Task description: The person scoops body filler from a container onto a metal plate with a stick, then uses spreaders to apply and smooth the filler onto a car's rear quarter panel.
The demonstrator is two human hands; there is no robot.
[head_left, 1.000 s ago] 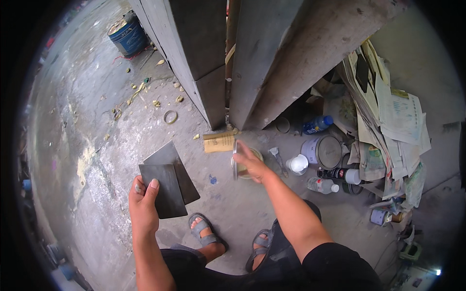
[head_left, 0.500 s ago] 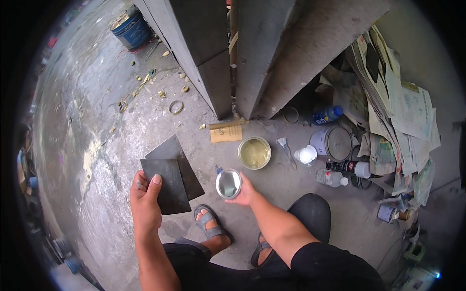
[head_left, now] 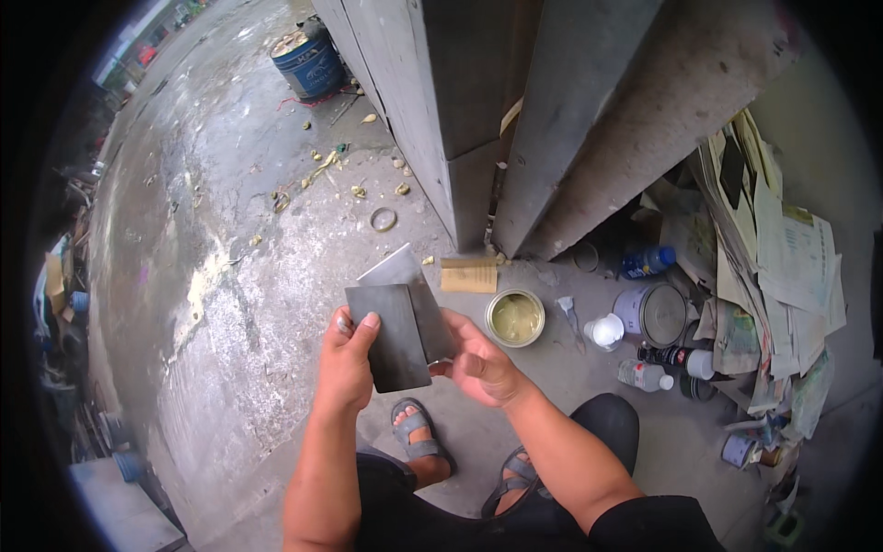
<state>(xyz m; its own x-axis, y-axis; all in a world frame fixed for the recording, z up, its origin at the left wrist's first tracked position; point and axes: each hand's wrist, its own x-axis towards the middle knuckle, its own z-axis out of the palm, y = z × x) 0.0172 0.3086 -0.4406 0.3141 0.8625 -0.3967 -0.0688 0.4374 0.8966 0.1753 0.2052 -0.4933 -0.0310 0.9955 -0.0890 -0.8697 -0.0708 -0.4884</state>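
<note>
Left hand point(head_left: 345, 368): this grip is clamped on the front plate point(head_left: 386, 340), thumb pressed over its dark face;
Right hand point(head_left: 486, 365): I see fingers at the right edge of the rear plate point(head_left: 425, 302); I cannot tell whether this grip has closed on it;
Plates: between the two grips, overlapping, the rear one showing above and to the right;
Open tin point(head_left: 517, 344): just beyond the right grip, on the floor point(head_left: 276, 386); brush point(head_left: 569, 317) farther right;
Paper piece point(head_left: 469, 275): tan, beyond both grips;
Two-handed hold: I judge the step in hand as handling the overlapped pair;
Left thumb: I'd say the next move calls for a sure right-hand hold before this eases.
</note>
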